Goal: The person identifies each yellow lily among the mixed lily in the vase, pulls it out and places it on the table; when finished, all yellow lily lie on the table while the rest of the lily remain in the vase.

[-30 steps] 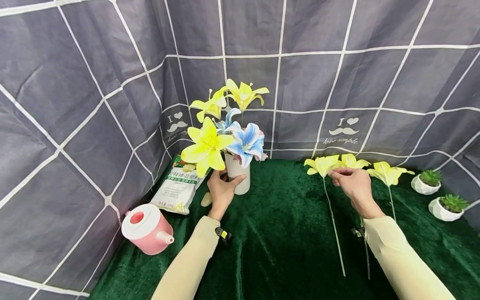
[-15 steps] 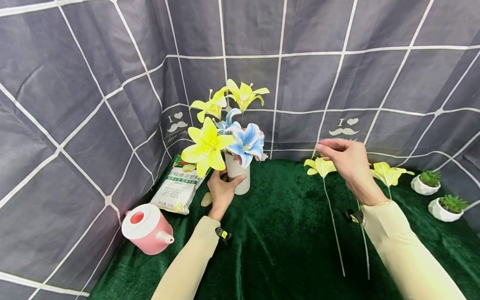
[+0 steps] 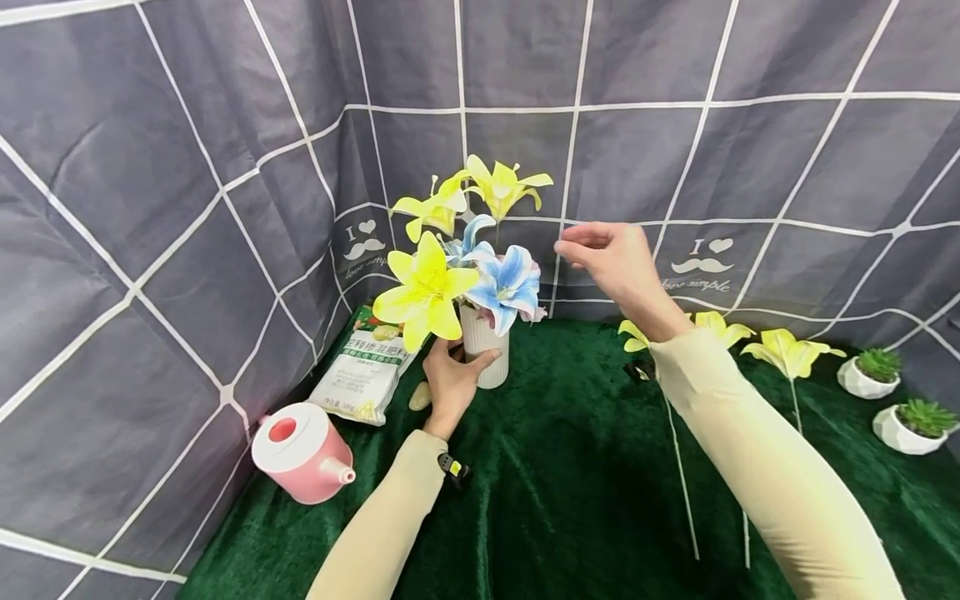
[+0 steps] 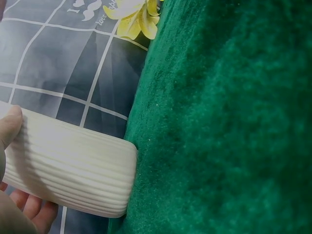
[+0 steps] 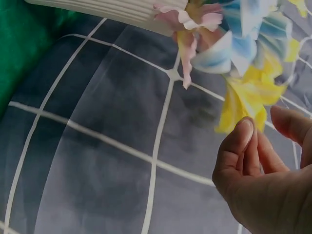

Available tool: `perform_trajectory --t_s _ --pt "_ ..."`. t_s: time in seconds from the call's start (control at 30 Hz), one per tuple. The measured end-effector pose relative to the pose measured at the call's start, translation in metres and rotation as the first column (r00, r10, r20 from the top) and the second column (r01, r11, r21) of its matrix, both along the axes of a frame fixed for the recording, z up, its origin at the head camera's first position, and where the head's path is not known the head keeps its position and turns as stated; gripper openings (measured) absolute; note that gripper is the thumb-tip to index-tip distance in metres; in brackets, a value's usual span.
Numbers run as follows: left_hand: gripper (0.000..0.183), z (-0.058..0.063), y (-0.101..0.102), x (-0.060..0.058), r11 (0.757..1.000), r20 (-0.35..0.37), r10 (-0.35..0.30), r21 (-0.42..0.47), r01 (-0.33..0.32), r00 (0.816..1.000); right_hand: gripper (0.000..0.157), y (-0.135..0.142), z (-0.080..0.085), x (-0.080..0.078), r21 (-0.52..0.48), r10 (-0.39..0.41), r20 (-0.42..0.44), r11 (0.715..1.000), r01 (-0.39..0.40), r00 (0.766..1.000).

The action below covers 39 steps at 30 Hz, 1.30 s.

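A white ribbed vase (image 3: 489, 367) stands upright on green cloth, gripped by my left hand (image 3: 453, 379), thumb in front and fingers behind. In the left wrist view the same vase (image 4: 78, 163) shows its lower end against the cloth. It holds several yellow lilies (image 3: 424, 292), blue-white lilies (image 3: 508, 287) and some pink petals (image 5: 185, 22). My right hand (image 3: 618, 262) is raised to the right of the bouquet, fingers loosely bent, with nothing visible in them. In the right wrist view this hand (image 5: 268, 180) appears before a yellow bloom (image 5: 251, 97); contact cannot be judged.
Three yellow lilies on long stems, one a lily (image 3: 787, 354), lie at the right, partly behind my right arm. Two potted succulents (image 3: 911, 429) stand beyond. A pink watering can (image 3: 303, 458), a fertilizer bag (image 3: 363, 371) and a pebble (image 3: 420, 396) are at left.
My right hand has risen from the loose lilies and moved left toward the bouquet. My left hand keeps its hold on the vase. The head view has shifted slightly.
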<state>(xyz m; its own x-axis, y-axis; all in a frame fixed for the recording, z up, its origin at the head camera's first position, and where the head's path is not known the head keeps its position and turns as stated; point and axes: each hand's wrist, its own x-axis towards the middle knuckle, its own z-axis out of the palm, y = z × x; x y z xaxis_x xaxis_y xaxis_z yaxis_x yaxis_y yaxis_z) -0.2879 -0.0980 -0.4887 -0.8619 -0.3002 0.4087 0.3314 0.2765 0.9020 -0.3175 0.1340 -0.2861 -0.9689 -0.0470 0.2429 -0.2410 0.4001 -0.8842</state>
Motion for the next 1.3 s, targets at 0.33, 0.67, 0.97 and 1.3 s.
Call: perform_trajectory --t_s 0.33,0.67,0.97,1.3 --pt "0.069 0.003 0.005 0.0 1.0 0.002 -0.005 -0.015 0.005 1.0 0.029 -0.034 -0.002 -0.043 0.102 0.089 0.052 0.99 -0.094 0.995" --pt "0.07 0.002 0.005 -0.003 1.0 -0.025 -0.008 -0.001 0.008 1.0 0.026 -0.054 -0.007 -0.061 0.114 0.166 0.063 0.978 -0.172 0.984" --pt "0.068 0.001 0.004 -0.002 1.0 -0.029 -0.024 0.011 0.024 0.999 0.023 -0.061 -0.011 -0.063 0.086 0.182 0.086 0.978 -0.189 0.98" --pt "0.07 -0.001 0.0 -0.001 1.0 -0.02 -0.019 0.014 0.019 1.0 0.022 -0.067 -0.016 -0.066 0.071 0.176 0.076 0.981 -0.181 0.982"
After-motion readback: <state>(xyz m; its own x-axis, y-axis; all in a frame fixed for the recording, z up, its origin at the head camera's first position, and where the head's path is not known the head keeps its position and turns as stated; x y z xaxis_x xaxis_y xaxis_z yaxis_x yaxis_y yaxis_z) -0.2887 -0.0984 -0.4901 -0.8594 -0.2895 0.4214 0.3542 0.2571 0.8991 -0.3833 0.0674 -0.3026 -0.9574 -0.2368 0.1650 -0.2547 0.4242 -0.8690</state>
